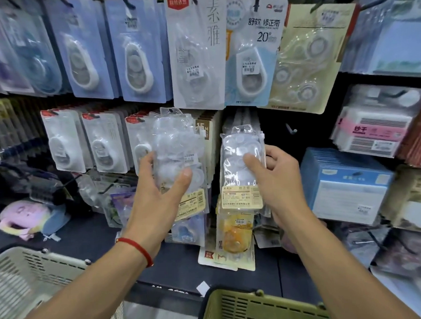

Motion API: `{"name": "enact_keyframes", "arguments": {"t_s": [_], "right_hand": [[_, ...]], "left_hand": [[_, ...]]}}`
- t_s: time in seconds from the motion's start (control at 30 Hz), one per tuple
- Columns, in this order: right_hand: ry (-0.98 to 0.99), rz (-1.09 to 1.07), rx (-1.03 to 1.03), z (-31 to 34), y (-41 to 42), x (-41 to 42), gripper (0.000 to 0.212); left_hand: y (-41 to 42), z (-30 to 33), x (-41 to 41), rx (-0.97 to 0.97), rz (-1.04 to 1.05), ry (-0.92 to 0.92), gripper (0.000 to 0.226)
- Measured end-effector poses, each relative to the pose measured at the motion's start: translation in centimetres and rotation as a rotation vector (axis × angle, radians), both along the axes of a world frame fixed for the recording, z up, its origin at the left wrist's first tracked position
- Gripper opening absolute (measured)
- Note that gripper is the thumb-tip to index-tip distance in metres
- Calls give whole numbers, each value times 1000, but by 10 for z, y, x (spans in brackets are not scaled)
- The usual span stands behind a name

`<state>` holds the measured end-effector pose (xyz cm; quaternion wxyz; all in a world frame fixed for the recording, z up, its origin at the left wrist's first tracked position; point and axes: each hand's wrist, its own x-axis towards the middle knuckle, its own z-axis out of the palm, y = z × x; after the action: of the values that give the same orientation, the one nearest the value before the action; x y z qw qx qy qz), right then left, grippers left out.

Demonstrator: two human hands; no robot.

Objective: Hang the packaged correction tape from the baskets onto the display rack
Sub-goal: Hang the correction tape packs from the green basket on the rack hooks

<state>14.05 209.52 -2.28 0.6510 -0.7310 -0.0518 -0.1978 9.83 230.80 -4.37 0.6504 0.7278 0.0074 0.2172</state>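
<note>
My left hand (162,189) grips a clear bag of correction tape (176,146) with a yellow label at its bottom, held up in front of the display rack's middle row. My right hand (277,177) grips a second clear bag of correction tape (239,157), also yellow-labelled, just left of a bare black hook (291,129). Both bags stand upright with their hang holes at the top. The display rack (276,120) is dark and hung with rows of carded correction tapes.
A beige basket (26,269) sits at lower left and a green basket (250,307) at lower centre. Blue boxes (346,185) and pink-labelled packs (375,127) fill the right shelves. More packs hang below my hands. A pastel pouch (23,217) lies on the left ledge.
</note>
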Motion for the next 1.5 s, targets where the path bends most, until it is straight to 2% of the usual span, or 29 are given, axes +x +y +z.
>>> {"name": "enact_keyframes", "arguments": {"t_s": [0.1,0.2,0.23,0.27,0.33,0.43,0.53,0.6,0.7,0.77,0.87,1.03,1.3,1.5], "right_hand": [[-8,-27,-60,5,-1,0,17],[30,-151,-369,1,-1,-3,56],[15,-208,-465,-2,-1,-6,62],[-25,-225,-497,-4,0,-9,59],[-69,-117,-428,-5,3,-13,43],[-14,138,-360,-8,11,-17,30],[-38,170,-359,-16,15,-18,11],[-46,160,-288,-18,15,-19,6],[-22,90,-114,-15,12,-20,9],[-25,18,-67,-13,8,-20,12],[-4,-56,-47,-13,2,-17,11],[44,-74,-41,-14,3,-19,14],[46,-114,36,-12,7,-21,16],[37,-122,-19,-13,3,-19,18]], "left_hand": [[-3,2,-1,23,18,-28,80],[-4,1,-2,25,-6,-14,82],[-4,1,-2,16,-18,-3,85],[-4,0,-2,3,-32,11,88],[-7,-1,-1,-62,-100,39,92],[-15,-7,0,-176,-236,57,98],[-22,-9,1,-196,-275,81,101],[-24,-10,2,-238,-285,102,100],[-24,-10,7,-315,-302,125,71],[-21,-10,9,-316,-282,89,51],[-15,-12,10,-251,-177,25,37],[-7,-12,11,-156,-89,-30,35],[-9,-5,5,-165,-72,-103,32],[-9,-5,5,-138,-76,-117,36]]}}
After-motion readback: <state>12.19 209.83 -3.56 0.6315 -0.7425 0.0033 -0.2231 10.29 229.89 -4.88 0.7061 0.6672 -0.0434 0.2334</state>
